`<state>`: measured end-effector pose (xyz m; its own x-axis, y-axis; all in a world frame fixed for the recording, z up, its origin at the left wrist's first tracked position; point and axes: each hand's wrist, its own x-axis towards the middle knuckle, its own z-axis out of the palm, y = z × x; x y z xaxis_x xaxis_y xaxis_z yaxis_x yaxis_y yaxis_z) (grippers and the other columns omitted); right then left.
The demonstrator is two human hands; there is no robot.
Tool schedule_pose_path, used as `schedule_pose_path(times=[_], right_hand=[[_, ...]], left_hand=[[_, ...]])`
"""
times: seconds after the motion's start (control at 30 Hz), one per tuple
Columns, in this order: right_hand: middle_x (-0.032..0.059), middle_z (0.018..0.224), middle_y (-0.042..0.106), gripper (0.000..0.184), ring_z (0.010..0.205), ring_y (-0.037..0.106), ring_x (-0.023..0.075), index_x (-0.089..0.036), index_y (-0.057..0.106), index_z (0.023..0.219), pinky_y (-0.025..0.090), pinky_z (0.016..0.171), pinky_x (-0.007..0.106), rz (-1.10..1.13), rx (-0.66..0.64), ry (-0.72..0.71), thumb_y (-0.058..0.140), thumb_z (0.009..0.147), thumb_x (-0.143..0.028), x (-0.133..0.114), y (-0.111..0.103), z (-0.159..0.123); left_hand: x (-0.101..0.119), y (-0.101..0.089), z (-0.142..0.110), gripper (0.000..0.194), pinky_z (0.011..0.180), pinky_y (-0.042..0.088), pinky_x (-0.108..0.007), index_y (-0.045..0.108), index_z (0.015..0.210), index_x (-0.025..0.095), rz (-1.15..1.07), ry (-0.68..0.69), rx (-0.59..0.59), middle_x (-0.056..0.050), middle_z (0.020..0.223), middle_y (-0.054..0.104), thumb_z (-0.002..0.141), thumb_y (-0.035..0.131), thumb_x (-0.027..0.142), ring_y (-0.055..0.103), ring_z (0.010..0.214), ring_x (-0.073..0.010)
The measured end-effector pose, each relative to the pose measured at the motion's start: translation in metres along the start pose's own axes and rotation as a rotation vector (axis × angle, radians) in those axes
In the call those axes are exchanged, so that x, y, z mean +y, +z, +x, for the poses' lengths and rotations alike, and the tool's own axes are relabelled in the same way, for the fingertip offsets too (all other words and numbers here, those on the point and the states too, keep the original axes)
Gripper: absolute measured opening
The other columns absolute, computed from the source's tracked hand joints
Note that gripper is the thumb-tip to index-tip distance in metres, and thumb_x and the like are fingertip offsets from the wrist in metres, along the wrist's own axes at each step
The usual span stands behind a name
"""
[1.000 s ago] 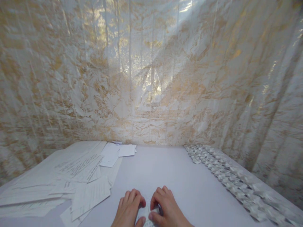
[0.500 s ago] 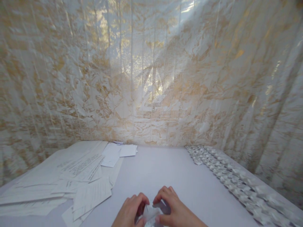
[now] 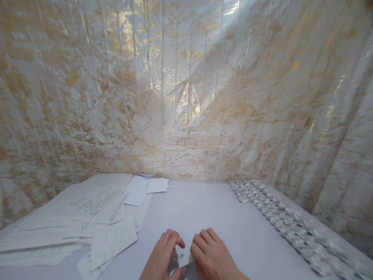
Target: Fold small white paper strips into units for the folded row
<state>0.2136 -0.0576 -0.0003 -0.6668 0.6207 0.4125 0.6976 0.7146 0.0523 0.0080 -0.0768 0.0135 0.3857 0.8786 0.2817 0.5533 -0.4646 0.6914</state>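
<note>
Low in the head view, a small folded piece of white paper [image 3: 184, 258] lies between my two hands. My left hand [image 3: 163, 254] curls around its left side, with the thumb at its lower edge and the index finger arched above. On the other side my right hand [image 3: 212, 254] is closed over the paper's right part, its knuckles up and its fingers bent down. The lower part of the paper is in shadow, and its exact folds are hard to make out.
Loose sheets of printed paper [image 3: 113, 241] overlap on the left of the white table [image 3: 201, 210]. Small blank slips [image 3: 157, 185] lie at the back. Rows of folded paper pieces [image 3: 279, 217] run down the right side. A shiny patterned curtain [image 3: 186, 97] hangs behind.
My right hand has turned over, from a thumb-and-finger arch to bent fingers pressing down on the paper. My left hand has shifted slightly right. The sheets and rows are unchanged.
</note>
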Motion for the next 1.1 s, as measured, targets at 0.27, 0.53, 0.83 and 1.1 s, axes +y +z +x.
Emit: schedule_pose_path(times=[0.27,0.53,0.83,1.1], right_hand=[[0.0062,0.092,0.071,0.012,0.09,0.058,0.0261,-0.021,0.073,0.087,0.039,0.079,0.036,0.156,-0.165,0.119,0.076,0.08,-0.013,-0.002,-0.012,0.001],[-0.0005,0.088,0.07,0.016,0.091,0.063,0.0185,-0.02,0.071,0.077,0.033,0.102,0.036,0.541,-0.134,0.496,0.07,0.083,-0.005,-0.001,-0.031,0.009],[0.0018,0.092,0.069,0.011,0.094,0.059,0.0213,-0.019,0.069,0.079,0.038,0.091,0.032,0.389,-0.161,0.478,0.078,0.084,-0.015,-0.004,-0.021,0.015],[0.0026,0.092,0.07,0.014,0.094,0.06,0.0221,-0.019,0.068,0.075,0.038,0.084,0.031,0.347,-0.175,0.48,0.08,0.084,-0.019,-0.003,-0.019,0.017]], left_hand=[[0.01,-0.009,0.005,0.013,0.088,0.041,-0.041,0.067,0.087,0.021,0.404,-0.046,-0.215,-0.006,0.104,0.068,0.075,0.069,0.016,0.057,0.103,-0.0288],[0.003,-0.003,0.002,0.012,0.084,0.039,-0.038,0.065,0.083,0.022,0.418,0.037,-0.038,-0.005,0.103,0.067,0.083,0.058,0.012,0.056,0.1,-0.0259],[0.001,0.009,0.001,0.016,0.083,0.039,-0.041,0.06,0.079,0.021,0.513,0.018,0.014,-0.008,0.101,0.063,0.08,0.052,0.007,0.054,0.098,-0.0277],[0.006,0.006,0.0,0.018,0.086,0.039,-0.041,0.06,0.086,0.021,0.51,-0.037,0.018,-0.008,0.103,0.062,0.077,0.051,0.008,0.053,0.099,-0.0277]])
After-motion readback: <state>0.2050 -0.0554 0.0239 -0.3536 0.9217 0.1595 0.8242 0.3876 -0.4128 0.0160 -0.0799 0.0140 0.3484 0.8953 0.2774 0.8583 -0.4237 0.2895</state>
